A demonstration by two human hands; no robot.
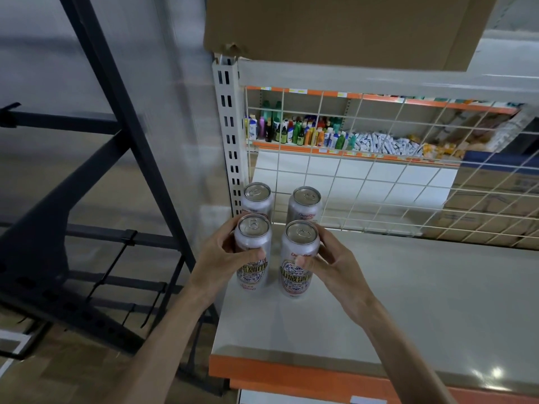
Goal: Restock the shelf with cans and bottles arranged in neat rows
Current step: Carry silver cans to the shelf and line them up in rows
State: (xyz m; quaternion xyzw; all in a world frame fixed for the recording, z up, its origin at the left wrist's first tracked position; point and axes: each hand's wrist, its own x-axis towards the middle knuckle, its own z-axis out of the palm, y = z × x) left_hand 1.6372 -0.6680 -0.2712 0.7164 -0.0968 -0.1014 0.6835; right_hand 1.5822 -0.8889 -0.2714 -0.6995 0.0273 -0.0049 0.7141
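Four silver cans stand upright in a two-by-two block at the shelf's [379, 301] back-left corner, by the wire grid [393, 182]. Left hand [221, 255] fingers clamped on front-left can [253, 252]; right hand [335, 263] fingers clamped on front-right can [299, 258]. Back-left can [257, 198] and back-right can [305, 202] stand untouched.

On my feed I see the left hand [224, 252] and right hand [332, 263], both bare, with long, slim fingers. Each thumb ends in a short, pale nail. Behind each wrist, the left forearm [163, 339] and right forearm [399, 339] are uncovered right to the edge of my view.
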